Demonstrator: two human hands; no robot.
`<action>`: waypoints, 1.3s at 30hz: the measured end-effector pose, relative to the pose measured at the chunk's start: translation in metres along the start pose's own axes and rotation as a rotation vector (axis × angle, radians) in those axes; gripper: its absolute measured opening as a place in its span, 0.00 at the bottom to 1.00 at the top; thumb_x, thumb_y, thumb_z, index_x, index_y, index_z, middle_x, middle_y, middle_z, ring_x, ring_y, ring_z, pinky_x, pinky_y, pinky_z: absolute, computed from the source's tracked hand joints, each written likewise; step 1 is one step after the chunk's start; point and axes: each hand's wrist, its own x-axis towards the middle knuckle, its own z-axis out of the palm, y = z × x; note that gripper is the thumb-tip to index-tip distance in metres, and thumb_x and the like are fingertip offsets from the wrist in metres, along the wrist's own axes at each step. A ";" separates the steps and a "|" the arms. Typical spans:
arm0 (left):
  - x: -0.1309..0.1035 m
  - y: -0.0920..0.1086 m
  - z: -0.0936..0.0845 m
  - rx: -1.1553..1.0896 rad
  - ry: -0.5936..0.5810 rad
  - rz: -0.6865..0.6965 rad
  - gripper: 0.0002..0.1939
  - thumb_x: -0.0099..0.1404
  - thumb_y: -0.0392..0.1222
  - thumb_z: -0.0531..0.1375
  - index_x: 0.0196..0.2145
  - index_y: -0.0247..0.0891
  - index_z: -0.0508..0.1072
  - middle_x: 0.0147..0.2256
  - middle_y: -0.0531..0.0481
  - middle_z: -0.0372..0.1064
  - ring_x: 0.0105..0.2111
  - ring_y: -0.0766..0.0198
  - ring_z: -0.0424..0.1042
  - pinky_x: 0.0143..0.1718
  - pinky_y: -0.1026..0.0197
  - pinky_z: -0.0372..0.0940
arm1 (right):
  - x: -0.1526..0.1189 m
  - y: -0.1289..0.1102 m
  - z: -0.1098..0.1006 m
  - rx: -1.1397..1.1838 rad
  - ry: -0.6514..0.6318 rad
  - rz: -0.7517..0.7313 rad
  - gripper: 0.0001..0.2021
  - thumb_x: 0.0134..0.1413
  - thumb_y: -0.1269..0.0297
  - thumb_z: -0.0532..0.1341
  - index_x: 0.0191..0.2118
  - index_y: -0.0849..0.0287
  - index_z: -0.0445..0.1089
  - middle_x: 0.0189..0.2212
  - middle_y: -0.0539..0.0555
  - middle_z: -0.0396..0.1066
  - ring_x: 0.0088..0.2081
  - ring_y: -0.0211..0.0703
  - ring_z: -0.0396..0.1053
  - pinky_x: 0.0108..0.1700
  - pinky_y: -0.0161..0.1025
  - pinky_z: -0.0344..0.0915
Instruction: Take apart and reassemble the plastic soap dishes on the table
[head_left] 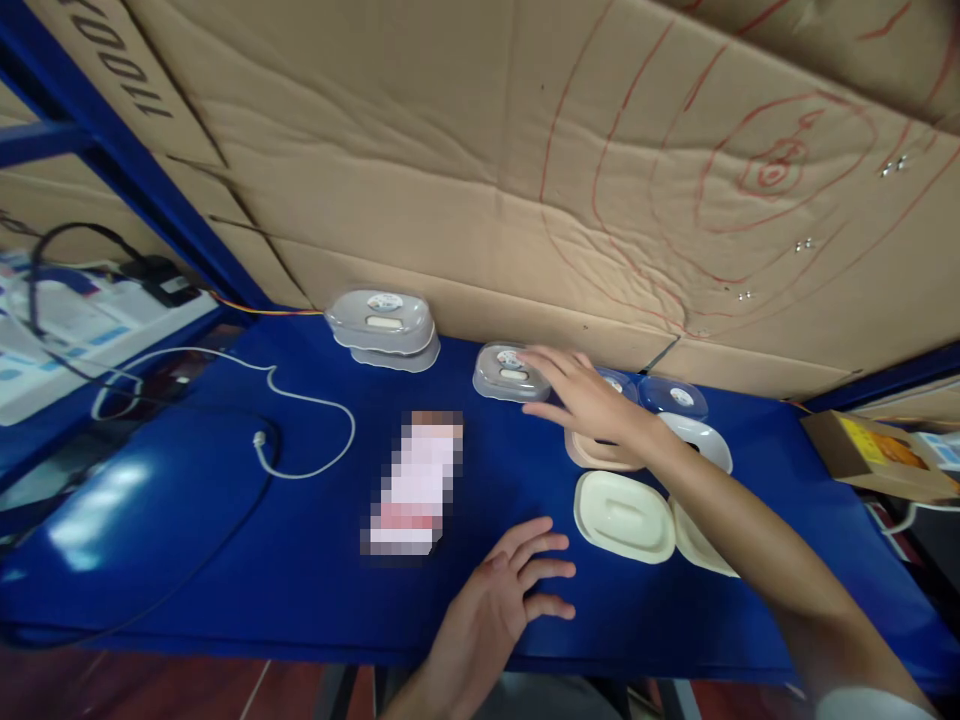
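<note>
My right hand (589, 392) reaches across to the back of the blue table, fingers stretched, with the fingertips at the edge of a clear plastic lid (495, 380) that bears a round label. Whether they touch it I cannot tell. Under and beside that hand, partly hidden, are a peach dish (589, 450), a white dish (712, 440) and a blue-tinted clear lid (675, 398). Nearer to me lie a cream oval dish (622, 515) and a second cream dish (701, 545), half behind my right forearm. My left hand (502, 600) hovers near the front edge, fingers spread, holding nothing.
Stacked clear lids (382, 325) stand at the back left. A blurred-out phone-like object (416, 490) lies mid-table. A white cable (330, 400) and a dark cable (225, 545) curl on the left. Cardboard (420, 180) walls the back; a small box (877, 455) sits at right.
</note>
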 end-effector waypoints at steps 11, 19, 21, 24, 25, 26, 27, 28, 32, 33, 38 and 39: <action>0.007 0.012 0.005 0.038 0.128 -0.240 0.29 0.76 0.56 0.54 0.62 0.33 0.75 0.57 0.33 0.76 0.62 0.42 0.70 0.64 0.40 0.62 | -0.190 -0.081 0.022 -0.106 0.027 0.051 0.17 0.72 0.70 0.58 0.63 0.60 0.69 0.46 0.58 0.81 0.45 0.52 0.80 0.46 0.51 0.78; 0.041 0.025 0.034 0.013 0.037 -0.430 0.36 0.76 0.66 0.50 0.64 0.35 0.73 0.59 0.34 0.76 0.63 0.38 0.70 0.64 0.32 0.60 | -0.150 -0.095 -0.001 0.191 0.151 -0.124 0.18 0.73 0.64 0.60 0.64 0.58 0.69 0.49 0.57 0.80 0.52 0.45 0.77 0.57 0.43 0.74; 0.050 0.026 0.036 0.023 0.052 -0.432 0.35 0.75 0.66 0.51 0.62 0.34 0.75 0.57 0.35 0.78 0.62 0.38 0.71 0.64 0.31 0.60 | -0.142 -0.078 -0.004 0.223 0.207 -0.121 0.17 0.74 0.60 0.59 0.62 0.56 0.70 0.49 0.57 0.80 0.52 0.46 0.77 0.56 0.46 0.74; 0.059 0.028 0.032 0.006 0.032 -0.466 0.36 0.75 0.66 0.52 0.62 0.32 0.75 0.58 0.34 0.77 0.63 0.35 0.70 0.65 0.29 0.57 | -0.139 -0.044 -0.001 0.104 0.240 0.151 0.16 0.75 0.62 0.56 0.62 0.53 0.71 0.54 0.57 0.79 0.56 0.50 0.76 0.58 0.52 0.72; 0.061 0.028 0.029 -0.009 0.021 -0.480 0.36 0.75 0.66 0.52 0.61 0.32 0.75 0.59 0.34 0.76 0.64 0.35 0.69 0.66 0.29 0.56 | -0.140 -0.033 0.004 0.036 0.222 0.223 0.16 0.75 0.62 0.57 0.63 0.53 0.71 0.56 0.58 0.78 0.58 0.52 0.75 0.59 0.54 0.71; 0.062 0.028 0.027 -0.025 0.017 -0.489 0.36 0.75 0.65 0.52 0.61 0.32 0.76 0.59 0.34 0.76 0.64 0.35 0.69 0.66 0.29 0.55 | -0.141 -0.024 0.009 -0.028 0.203 0.264 0.17 0.74 0.62 0.58 0.63 0.53 0.71 0.57 0.59 0.77 0.59 0.54 0.75 0.59 0.56 0.71; 0.063 0.028 0.024 -0.040 0.020 -0.493 0.35 0.75 0.65 0.53 0.61 0.32 0.76 0.59 0.35 0.76 0.65 0.35 0.69 0.67 0.30 0.55 | -0.143 -0.016 0.015 -0.079 0.185 0.280 0.17 0.74 0.61 0.58 0.63 0.54 0.71 0.57 0.59 0.78 0.59 0.55 0.75 0.59 0.58 0.70; 0.063 0.029 0.022 -0.053 0.028 -0.491 0.35 0.75 0.65 0.53 0.61 0.32 0.76 0.59 0.35 0.76 0.64 0.35 0.69 0.67 0.30 0.55 | -0.145 -0.011 0.021 -0.112 0.174 0.280 0.17 0.74 0.62 0.59 0.62 0.55 0.72 0.56 0.60 0.78 0.58 0.56 0.75 0.59 0.58 0.70; 0.062 0.030 0.019 -0.079 0.085 -0.462 0.34 0.75 0.64 0.54 0.61 0.33 0.76 0.59 0.36 0.77 0.64 0.36 0.70 0.67 0.32 0.56 | -0.148 -0.015 0.031 -0.085 0.218 0.287 0.17 0.73 0.64 0.60 0.63 0.54 0.72 0.55 0.58 0.79 0.57 0.53 0.77 0.59 0.54 0.70; 0.062 0.031 0.019 -0.086 0.097 -0.451 0.34 0.75 0.64 0.53 0.61 0.33 0.76 0.59 0.36 0.77 0.64 0.37 0.70 0.67 0.33 0.56 | -0.148 -0.022 0.030 -0.042 0.243 0.280 0.18 0.73 0.64 0.60 0.64 0.53 0.70 0.56 0.58 0.79 0.58 0.52 0.76 0.58 0.53 0.70; 0.062 0.037 0.024 -0.124 0.060 -0.386 0.36 0.76 0.67 0.50 0.63 0.36 0.75 0.60 0.37 0.76 0.65 0.40 0.69 0.67 0.36 0.56 | -0.148 -0.063 0.015 0.119 0.196 0.043 0.25 0.70 0.66 0.63 0.69 0.54 0.65 0.58 0.58 0.78 0.58 0.50 0.76 0.58 0.50 0.70; 0.062 0.038 0.026 -0.126 0.040 -0.374 0.37 0.76 0.67 0.49 0.63 0.35 0.74 0.60 0.37 0.76 0.65 0.41 0.68 0.68 0.38 0.56 | -0.148 -0.068 0.015 0.109 0.179 0.002 0.25 0.70 0.66 0.63 0.69 0.54 0.64 0.57 0.58 0.79 0.57 0.50 0.76 0.58 0.50 0.69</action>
